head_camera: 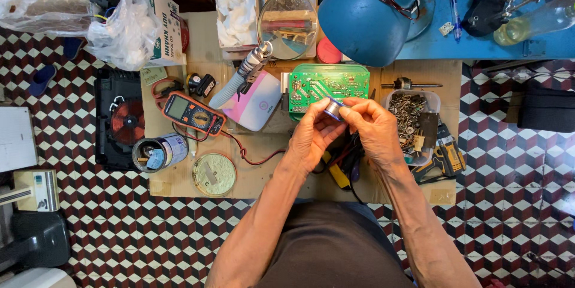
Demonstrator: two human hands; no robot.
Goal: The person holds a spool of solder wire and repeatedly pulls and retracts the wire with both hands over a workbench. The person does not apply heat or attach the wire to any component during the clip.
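Basically, a small solder spool (333, 109) is pinched between the fingertips of left hand (313, 134) and right hand (372, 125), kept mid-frame over the green circuit board (328, 86), probably for reach.

Both forearms are bare to the elbow, with no sleeves, watch or rings on the hands; dark brown shorts (335, 252) cover the lap.

A white-and-green cardboard box (168, 24) stood at the counter's far left; nearer lay an orange multimeter (193, 113) — its grey screen (178, 106) blank.
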